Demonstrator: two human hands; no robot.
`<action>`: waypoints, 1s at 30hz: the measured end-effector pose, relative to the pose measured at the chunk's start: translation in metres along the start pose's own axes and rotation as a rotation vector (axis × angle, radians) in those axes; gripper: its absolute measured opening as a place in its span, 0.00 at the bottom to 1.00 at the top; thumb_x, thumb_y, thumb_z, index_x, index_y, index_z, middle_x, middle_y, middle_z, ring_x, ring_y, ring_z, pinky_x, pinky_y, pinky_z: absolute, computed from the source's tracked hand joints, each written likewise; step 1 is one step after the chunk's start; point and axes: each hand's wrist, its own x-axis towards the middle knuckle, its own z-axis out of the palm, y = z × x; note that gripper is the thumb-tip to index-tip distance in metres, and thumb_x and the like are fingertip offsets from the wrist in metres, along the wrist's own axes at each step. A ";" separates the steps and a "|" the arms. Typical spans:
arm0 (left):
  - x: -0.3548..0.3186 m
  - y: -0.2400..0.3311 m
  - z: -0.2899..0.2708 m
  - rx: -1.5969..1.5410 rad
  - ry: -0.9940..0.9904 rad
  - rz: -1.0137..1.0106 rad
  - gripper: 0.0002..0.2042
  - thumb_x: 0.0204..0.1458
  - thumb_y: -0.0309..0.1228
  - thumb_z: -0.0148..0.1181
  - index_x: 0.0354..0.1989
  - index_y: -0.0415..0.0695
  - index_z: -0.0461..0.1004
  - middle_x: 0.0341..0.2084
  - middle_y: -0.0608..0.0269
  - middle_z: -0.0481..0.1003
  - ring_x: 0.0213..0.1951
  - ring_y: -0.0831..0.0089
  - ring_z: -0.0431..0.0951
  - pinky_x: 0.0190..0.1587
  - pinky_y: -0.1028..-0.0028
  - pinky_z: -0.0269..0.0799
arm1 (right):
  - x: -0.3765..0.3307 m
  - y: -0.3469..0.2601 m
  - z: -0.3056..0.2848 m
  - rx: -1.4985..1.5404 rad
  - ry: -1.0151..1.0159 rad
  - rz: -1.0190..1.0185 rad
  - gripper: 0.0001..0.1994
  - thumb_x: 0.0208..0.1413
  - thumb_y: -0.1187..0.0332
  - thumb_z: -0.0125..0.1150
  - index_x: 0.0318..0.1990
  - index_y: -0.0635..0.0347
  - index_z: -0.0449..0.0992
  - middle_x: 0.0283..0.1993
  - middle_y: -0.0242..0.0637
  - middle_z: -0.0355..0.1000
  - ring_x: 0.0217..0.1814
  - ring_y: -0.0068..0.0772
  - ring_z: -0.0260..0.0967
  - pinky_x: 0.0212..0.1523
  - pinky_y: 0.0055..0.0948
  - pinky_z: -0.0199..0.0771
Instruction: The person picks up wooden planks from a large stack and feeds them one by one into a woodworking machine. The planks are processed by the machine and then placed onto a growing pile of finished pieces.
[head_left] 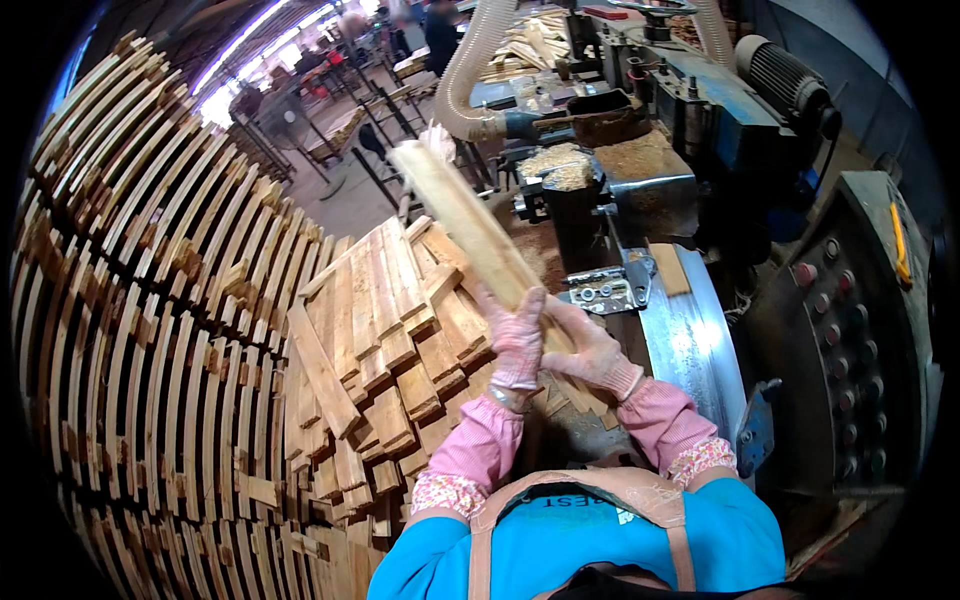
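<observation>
Slatted wood stacks wall off pretty much the whole left side, and the machine fills the upper right. The sloped board pile sits between, ends jutting unevenly, so elbow room looks tight there. A shiny metal bed curves along the right. The long board slants up in the gap, left hand and right hand both clamped round its near part. A short wood block lies on the bed.
</observation>
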 end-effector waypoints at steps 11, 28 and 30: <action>-0.026 -0.055 0.032 -0.119 -0.081 -0.403 0.31 0.61 0.28 0.67 0.69 0.47 0.57 0.41 0.62 0.73 0.34 0.74 0.77 0.31 0.72 0.79 | -0.288 -0.005 -0.067 -1.223 0.325 0.591 0.23 0.47 0.65 0.69 0.52 0.63 0.76 0.53 0.49 0.73 0.62 0.56 0.67 0.58 0.52 0.70; 0.048 -0.015 0.019 1.162 -0.740 0.011 0.38 0.60 0.60 0.59 0.70 0.44 0.65 0.52 0.40 0.79 0.52 0.42 0.81 0.54 0.54 0.77 | -0.030 0.040 -0.065 0.197 0.071 0.376 0.34 0.66 0.60 0.65 0.76 0.60 0.62 0.67 0.37 0.73 0.66 0.30 0.69 0.70 0.31 0.66; 0.068 0.005 0.012 1.690 -0.907 0.149 0.45 0.50 0.64 0.65 0.72 0.48 0.66 0.60 0.46 0.76 0.62 0.49 0.76 0.60 0.53 0.73 | -0.072 0.037 -0.082 0.159 0.232 0.455 0.31 0.64 0.57 0.64 0.71 0.63 0.68 0.64 0.40 0.75 0.64 0.33 0.72 0.68 0.32 0.69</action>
